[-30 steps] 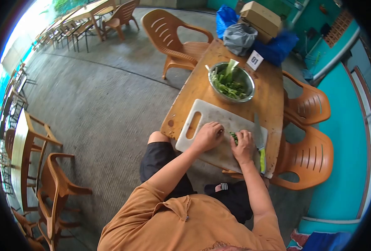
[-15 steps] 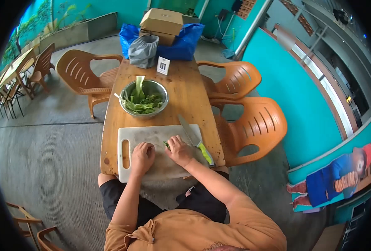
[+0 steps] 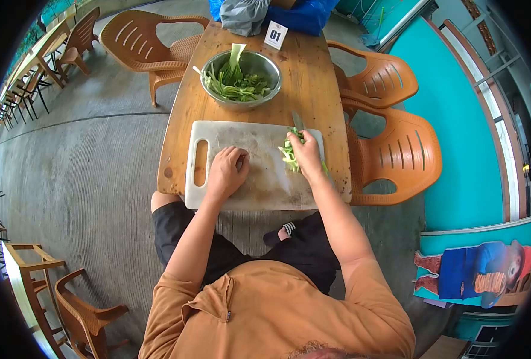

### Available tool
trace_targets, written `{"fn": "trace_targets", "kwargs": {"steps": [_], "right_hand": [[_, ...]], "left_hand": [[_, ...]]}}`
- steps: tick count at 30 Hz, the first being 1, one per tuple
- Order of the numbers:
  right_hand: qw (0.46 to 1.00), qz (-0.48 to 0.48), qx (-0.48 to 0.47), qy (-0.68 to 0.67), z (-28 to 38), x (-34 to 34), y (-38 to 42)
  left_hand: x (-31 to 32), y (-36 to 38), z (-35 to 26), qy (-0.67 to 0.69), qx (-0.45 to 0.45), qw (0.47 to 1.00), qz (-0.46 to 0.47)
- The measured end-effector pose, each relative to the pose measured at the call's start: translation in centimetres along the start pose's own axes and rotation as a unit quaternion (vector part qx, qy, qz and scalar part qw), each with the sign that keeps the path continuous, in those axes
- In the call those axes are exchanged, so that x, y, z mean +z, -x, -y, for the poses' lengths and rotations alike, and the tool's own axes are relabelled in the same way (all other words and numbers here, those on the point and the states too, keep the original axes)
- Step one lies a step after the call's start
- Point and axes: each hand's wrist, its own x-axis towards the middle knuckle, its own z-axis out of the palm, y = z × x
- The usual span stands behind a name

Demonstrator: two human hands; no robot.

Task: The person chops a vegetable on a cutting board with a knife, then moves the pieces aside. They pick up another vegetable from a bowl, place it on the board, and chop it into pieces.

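Note:
A white cutting board (image 3: pixel 256 194), its face stained, lies at the near end of the wooden table. My right hand (image 3: pixel 307 155) is closed round a bunch of chopped greens (image 3: pixel 288 157) over the board's right side. Beneath and behind that hand lies the knife (image 3: pixel 298 121); its blade tip shows, while most of its green handle is covered. On the left half of the board rests my left hand (image 3: pixel 228 172), fingers curled in; whether anything is inside them is hidden. Beyond the board stands a metal bowl (image 3: pixel 276 75) filled with leafy greens (image 3: pixel 236 84), one pale stalk sticking up.
A "01" card (image 3: pixel 275 36) stands farther back on the wooden table (image 3: pixel 313 78), before a grey bag (image 3: pixel 244 17) and a blue bag (image 3: pixel 298 19). Orange plastic chairs flank the table, one on the left (image 3: pixel 151 42) and two on the right (image 3: pixel 400 143).
My right hand has moved right across the board to the knife, and more chopped greens now show in it. My left hand stays curled on the board. The view has tilted down.

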Motion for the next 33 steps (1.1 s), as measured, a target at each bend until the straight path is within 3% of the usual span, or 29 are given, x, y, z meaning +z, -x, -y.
{"fn": "trace_targets", "kwargs": {"steps": [2,9,15,19,25,27,28,30,33], "right_hand": [[0.958,0.042,0.166,-0.232,0.7,-0.6,-0.2],[0.906,0.060,0.276,-0.314,1.4,-1.5,-0.8],[0.881,0.089,0.291,-0.362,2.7,-2.0,-3.3],[0.905,0.087,0.260,-0.324,8.2,-1.5,-6.6],[0.943,0.106,0.110,-0.296,11.6,3.4,-14.8],[0.986,0.035,0.015,-0.163,11.6,6.0,-17.9],[0.986,0.038,0.017,-0.163,11.6,6.9,-19.1],[0.991,-0.029,-0.098,0.085,11.2,8.6,-21.1],[0.973,0.056,-0.090,0.203,9.5,10.4,-22.8]], "left_hand": [[0.1,0.1,0.1,0.004,-0.007,1.000,0.003],[0.0,0.1,0.1,0.004,-0.014,1.000,0.008],[-0.2,-0.1,0.2,0.009,0.002,1.000,0.012],[-0.3,-0.1,0.1,0.008,-0.009,1.000,0.017],[0.0,0.2,0.5,0.010,-0.007,1.000,0.009],[0.0,0.1,0.6,0.007,-0.009,1.000,0.010],[0.0,0.1,0.7,0.005,-0.012,1.000,0.009],[0.0,0.1,0.7,0.010,-0.009,1.000,0.010],[-0.2,0.1,0.6,0.018,-0.022,1.000,0.010]]}}
